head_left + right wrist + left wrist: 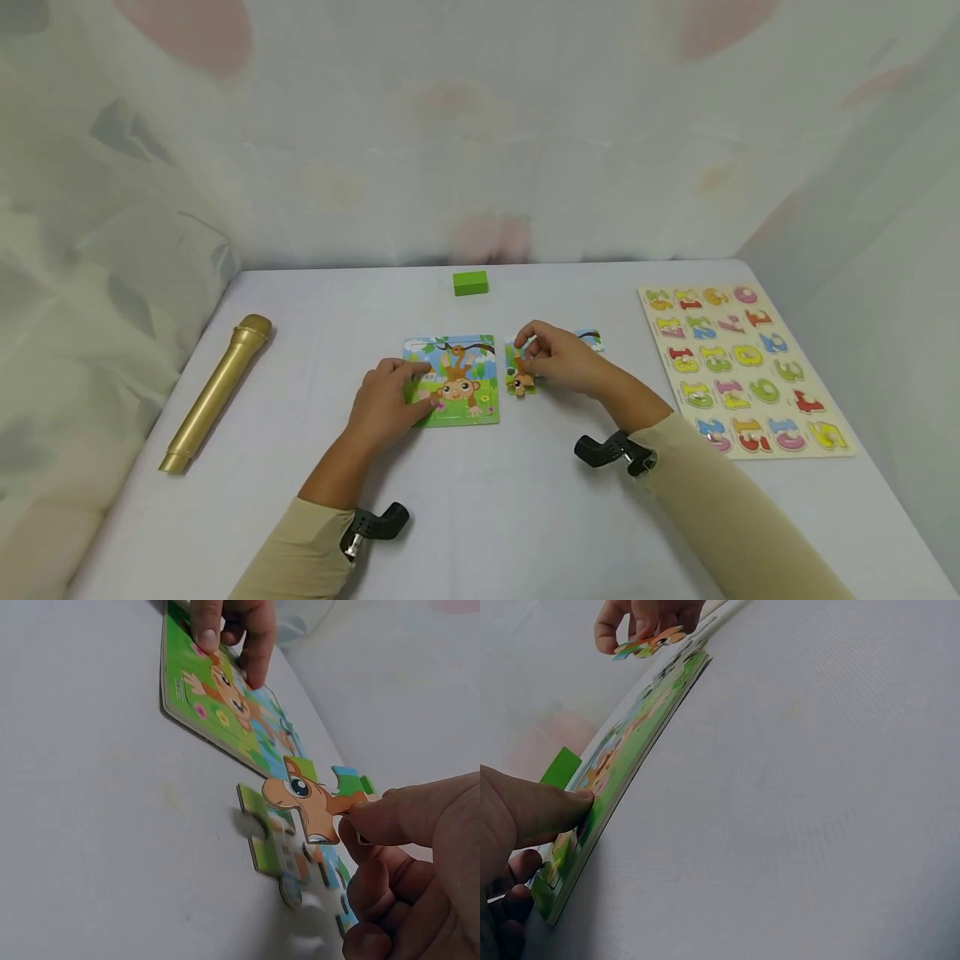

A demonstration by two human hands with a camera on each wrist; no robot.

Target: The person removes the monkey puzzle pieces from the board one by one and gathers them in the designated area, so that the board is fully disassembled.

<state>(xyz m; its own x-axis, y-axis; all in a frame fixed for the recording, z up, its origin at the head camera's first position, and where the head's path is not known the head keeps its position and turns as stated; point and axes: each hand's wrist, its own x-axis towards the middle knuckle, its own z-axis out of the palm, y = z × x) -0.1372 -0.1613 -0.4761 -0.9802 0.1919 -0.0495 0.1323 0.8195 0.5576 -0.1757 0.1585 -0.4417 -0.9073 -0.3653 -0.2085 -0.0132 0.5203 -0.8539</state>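
My right hand (558,358) pinches a jigsaw piece (319,814) between thumb and fingers. The piece is printed with an orange-brown animal part and a large eye, and it is held up over loose jigsaw pieces (259,825) on the white table. To the left lies a square puzzle board (461,408) with a monkey picture on green and blue. My left hand (386,396) rests on the board's left part, its thumb and forefinger spread apart on the picture. In the left wrist view, the left thumb (562,810) presses near the board's front edge.
A green block (470,283) stands near the table's back edge. On the far left lies a gold microphone (217,396). A cream number-puzzle board (750,375) with colourful numerals lies on the right. Pale patterned curtain (480,167) hangs behind the table.
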